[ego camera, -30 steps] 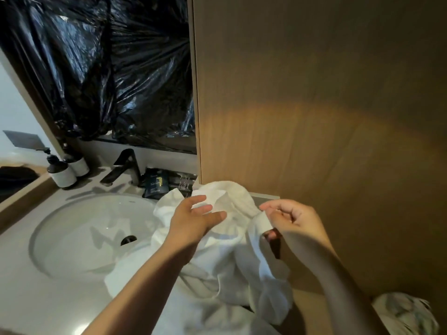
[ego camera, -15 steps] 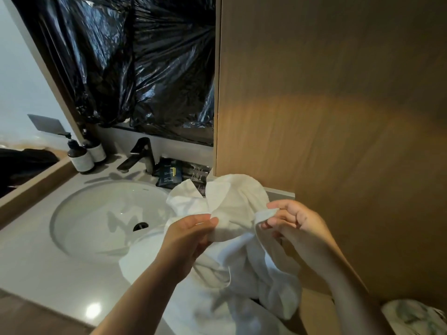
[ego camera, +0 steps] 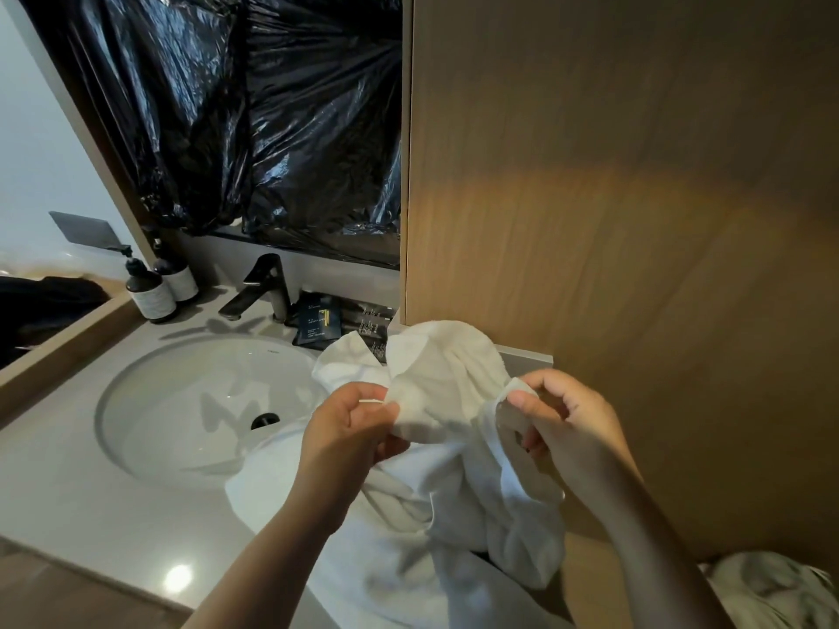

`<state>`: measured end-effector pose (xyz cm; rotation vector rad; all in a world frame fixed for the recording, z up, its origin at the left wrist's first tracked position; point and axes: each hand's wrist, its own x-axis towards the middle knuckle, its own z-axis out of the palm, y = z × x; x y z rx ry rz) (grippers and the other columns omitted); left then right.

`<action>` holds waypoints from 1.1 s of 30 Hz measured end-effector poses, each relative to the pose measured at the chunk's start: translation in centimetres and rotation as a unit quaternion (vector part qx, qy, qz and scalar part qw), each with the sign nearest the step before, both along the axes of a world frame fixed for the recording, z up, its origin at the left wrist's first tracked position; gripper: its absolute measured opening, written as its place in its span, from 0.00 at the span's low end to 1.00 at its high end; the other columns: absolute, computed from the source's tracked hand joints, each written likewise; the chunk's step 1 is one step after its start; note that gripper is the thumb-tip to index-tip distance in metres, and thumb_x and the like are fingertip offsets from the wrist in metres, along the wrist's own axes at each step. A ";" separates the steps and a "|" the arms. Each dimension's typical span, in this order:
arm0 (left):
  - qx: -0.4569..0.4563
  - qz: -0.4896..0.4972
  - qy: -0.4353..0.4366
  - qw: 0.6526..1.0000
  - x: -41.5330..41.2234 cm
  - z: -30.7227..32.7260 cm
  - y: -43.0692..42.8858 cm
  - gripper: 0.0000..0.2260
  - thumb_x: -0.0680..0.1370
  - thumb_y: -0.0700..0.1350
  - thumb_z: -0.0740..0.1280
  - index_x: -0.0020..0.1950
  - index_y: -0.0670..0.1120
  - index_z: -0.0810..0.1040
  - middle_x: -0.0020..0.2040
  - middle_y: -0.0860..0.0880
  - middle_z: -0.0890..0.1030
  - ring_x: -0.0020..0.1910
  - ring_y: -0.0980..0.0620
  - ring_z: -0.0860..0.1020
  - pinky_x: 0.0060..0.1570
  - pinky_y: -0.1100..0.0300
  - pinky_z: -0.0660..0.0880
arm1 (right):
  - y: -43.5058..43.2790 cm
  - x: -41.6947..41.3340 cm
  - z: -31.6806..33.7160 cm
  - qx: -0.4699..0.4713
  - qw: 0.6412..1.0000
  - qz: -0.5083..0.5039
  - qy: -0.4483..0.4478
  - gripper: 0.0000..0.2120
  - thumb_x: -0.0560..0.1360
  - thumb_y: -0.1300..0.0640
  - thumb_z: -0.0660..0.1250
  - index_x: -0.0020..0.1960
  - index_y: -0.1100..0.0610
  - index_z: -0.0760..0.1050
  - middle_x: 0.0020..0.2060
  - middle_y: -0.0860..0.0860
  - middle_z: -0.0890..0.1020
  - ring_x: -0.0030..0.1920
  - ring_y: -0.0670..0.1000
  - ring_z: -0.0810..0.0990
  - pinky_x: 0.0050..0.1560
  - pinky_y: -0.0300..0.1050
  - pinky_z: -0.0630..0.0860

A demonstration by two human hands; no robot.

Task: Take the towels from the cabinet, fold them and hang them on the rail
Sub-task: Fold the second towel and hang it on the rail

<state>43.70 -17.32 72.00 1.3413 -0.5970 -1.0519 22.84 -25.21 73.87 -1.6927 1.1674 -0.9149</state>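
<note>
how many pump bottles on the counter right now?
2. Front bottle and a second bottle just behind it, both at the back left corner of the counter, left of the tap. The towel may hide more.

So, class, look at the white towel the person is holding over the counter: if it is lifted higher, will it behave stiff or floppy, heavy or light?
Probably floppy: the white towel sags in folds between the left hand and right hand. Likely light: finger pinches hold its top up. It may drag, since its lower part lies on the counter.
</note>
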 end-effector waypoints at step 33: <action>-0.122 -0.074 -0.077 0.987 -2.3 5.1 0.0 0.08 0.75 0.35 0.68 0.49 0.44 0.85 0.45 0.46 0.86 0.48 0.47 0.84 0.52 0.57 0.80 | 1.3 3.3 3.5 -0.138 0.988 0.057 -0.037 0.06 0.74 0.56 0.73 0.41 0.46 0.81 0.38 0.45 0.82 0.38 0.49 0.80 0.37 0.35 0.75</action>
